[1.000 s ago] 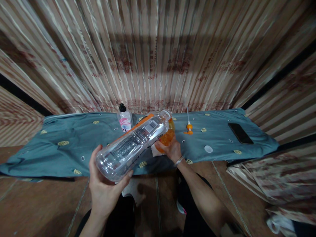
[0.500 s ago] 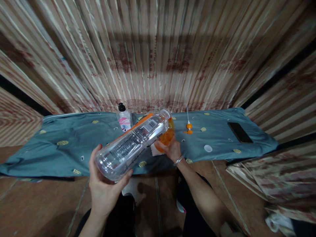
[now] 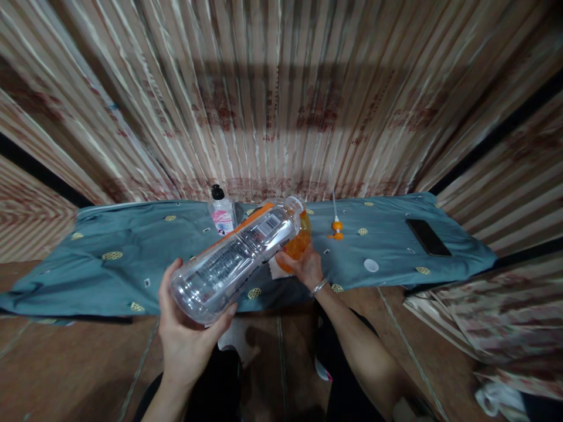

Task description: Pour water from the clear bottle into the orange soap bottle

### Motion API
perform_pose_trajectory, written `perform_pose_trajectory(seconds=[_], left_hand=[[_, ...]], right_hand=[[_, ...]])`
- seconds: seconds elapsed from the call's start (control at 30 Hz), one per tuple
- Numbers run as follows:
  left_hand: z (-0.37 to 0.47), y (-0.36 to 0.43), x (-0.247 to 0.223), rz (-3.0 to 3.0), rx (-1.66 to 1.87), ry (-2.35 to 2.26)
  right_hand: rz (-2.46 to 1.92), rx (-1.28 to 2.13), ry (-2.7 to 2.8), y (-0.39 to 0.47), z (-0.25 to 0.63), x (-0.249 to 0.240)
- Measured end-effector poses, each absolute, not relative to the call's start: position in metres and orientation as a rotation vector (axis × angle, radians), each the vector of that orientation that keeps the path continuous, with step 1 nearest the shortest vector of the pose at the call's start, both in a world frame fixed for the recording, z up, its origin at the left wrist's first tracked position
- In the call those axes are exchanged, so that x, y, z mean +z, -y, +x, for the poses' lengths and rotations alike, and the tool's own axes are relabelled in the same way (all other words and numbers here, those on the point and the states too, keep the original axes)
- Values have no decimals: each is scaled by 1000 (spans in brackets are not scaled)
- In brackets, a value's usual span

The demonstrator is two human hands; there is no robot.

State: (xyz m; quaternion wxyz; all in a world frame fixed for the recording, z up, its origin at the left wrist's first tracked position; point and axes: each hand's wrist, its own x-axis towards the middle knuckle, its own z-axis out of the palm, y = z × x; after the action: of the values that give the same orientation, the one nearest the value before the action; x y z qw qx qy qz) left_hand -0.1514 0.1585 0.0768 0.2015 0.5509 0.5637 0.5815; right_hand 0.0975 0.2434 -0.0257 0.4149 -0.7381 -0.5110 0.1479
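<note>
My left hand (image 3: 189,340) grips the base of a large clear plastic bottle (image 3: 233,258) with an orange-edged label and a barcode. The bottle is tilted, its mouth up and to the right, over an orange bottle (image 3: 300,240). Around that orange bottle my right hand (image 3: 305,266) is wrapped, and the clear bottle's neck hides its top. I cannot make out whether liquid passes between them. To the right lies an orange pump head (image 3: 336,230) with a long pale tube.
A clear bottle with a black cap and pink label (image 3: 222,212) stands behind on the left. A dark phone (image 3: 428,237) and a white disc (image 3: 371,265) lie on the teal cloth (image 3: 387,234) to the right. Pleated curtains (image 3: 264,88) rise directly behind.
Almost nothing differs. Both hands and both bottles keep their places, with only a very slight shift of the whole view.
</note>
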Motion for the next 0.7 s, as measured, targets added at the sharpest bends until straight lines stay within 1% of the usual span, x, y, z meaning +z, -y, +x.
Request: perform_pose_trajectory(seconds=[0.4, 0.47, 0.7], left_hand=[[-149, -157, 77, 1506, 1616, -1564], [-152, -159, 76, 1599, 1593, -1557], [-158, -161, 72, 1653, 1604, -1535]], right_hand=[[-1864, 415, 1261, -242, 94, -18], [-1874, 405, 1261, -242, 94, -19], [-1841, 327, 1304, -245, 99, -33]])
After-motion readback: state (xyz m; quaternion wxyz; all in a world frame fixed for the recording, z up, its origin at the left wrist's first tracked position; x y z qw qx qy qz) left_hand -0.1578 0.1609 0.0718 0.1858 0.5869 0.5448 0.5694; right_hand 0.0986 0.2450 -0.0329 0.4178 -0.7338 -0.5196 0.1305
